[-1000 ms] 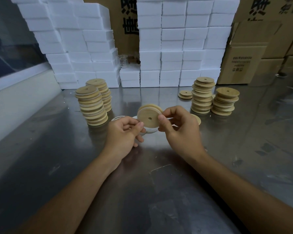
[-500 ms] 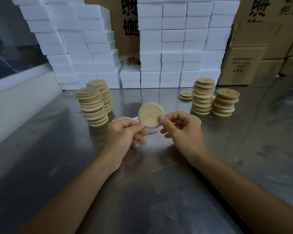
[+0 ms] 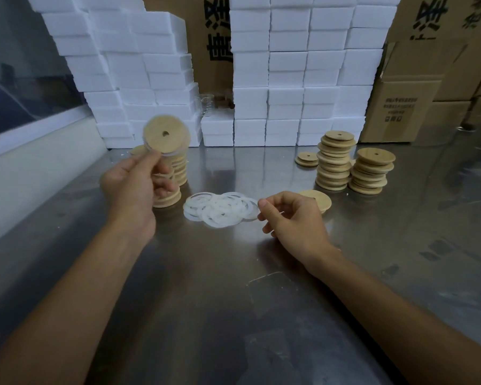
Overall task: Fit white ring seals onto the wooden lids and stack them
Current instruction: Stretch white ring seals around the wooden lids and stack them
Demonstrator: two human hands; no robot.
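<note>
My left hand [image 3: 135, 184] pinches a round wooden lid [image 3: 165, 134] with a centre hole and a white ring seal on its rim, raised above the left stacks of lids [image 3: 179, 168]. The lid is blurred. A pile of loose white ring seals [image 3: 220, 208] lies on the metal table between my hands. My right hand [image 3: 292, 218] hovers just right of the pile with fingers curled, and whether it grips anything is unclear. A single wooden lid [image 3: 321, 200] lies behind that hand.
Two taller stacks of wooden lids [image 3: 335, 162] [image 3: 371, 172] and a short one [image 3: 306, 158] stand at the right on the steel table [image 3: 233, 301]. White foam boxes [image 3: 289, 79] and cardboard cartons [image 3: 408, 101] wall off the back.
My left hand has carried the lid up and to the left, away from the right hand. The right hand has let go of it and dropped beside the seal pile, now uncovered.
</note>
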